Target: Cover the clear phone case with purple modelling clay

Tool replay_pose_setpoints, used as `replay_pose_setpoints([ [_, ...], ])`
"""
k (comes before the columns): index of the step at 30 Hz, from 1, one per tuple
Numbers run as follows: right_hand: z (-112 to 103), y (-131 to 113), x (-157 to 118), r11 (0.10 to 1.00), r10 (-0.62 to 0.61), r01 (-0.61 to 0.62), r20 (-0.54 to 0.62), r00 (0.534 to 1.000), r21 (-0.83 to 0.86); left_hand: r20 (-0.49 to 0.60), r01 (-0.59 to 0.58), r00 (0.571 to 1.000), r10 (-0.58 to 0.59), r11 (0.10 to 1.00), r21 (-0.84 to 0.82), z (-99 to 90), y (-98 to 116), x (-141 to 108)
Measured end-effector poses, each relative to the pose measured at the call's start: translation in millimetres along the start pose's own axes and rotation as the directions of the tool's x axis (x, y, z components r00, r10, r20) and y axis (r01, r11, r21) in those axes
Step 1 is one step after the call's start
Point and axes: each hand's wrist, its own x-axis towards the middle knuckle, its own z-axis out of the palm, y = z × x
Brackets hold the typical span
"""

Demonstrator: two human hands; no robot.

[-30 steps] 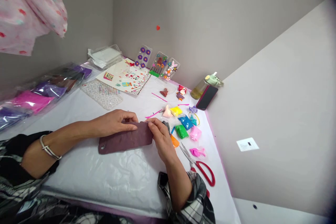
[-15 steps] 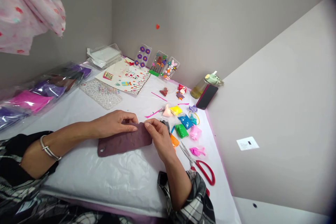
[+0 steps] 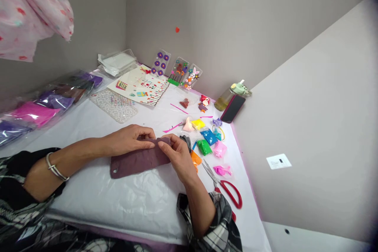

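Observation:
A flat, brownish-purple clay-covered piece (image 3: pixel 136 163) with rounded corners and a small hole near its left end lies on the white plastic-covered surface. My left hand (image 3: pixel 131 139) pinches its upper edge, thumb on the front face and fingers behind. Close beside it, my right hand (image 3: pixel 176 151) grips the same edge near the right end, its thumb pressing on the front. The fingertips behind the piece are partly hidden. Right of my right hand are clay packets in orange (image 3: pixel 196 160), green (image 3: pixel 204 147) and blue (image 3: pixel 209 136).
Red-handled scissors (image 3: pixel 232 193) lie at the right. Farther back are a phone (image 3: pixel 233 108) leaning on a bottle (image 3: pixel 222 101), decorated clear cases (image 3: pixel 178 71), a drawn sheet (image 3: pixel 138 86) and a gem sheet (image 3: pixel 113 106). Bagged clay (image 3: pixel 35 113) lines the left side.
My right thumb has shifted slightly left along the upper edge of the clay-covered piece. The left end of the piece has dipped a little. My left hand is nearly unchanged.

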Motion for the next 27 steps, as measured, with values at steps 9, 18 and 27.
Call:
replay_pose_setpoints([
  [9, 2, 1, -1, 0.999, 0.018, -0.017, -0.028, 0.999, 0.028, 0.013, -0.005, 1.000, 0.006, 0.998, -0.061, -0.7, -3, 1],
  [18, 1, -2, -4, 0.993, -0.005, 0.009, -0.036, 0.999, 0.120, -0.001, 0.003, 1.000, -0.003, 0.992, -0.127, -4.9, -6, 4],
  [27, -1, -14, -7, 0.969, 0.003, -0.028, 0.102, 0.995, 0.244, 0.008, 0.003, 1.000, -0.002, 0.975, -0.222, -7.5, -5, 3],
])
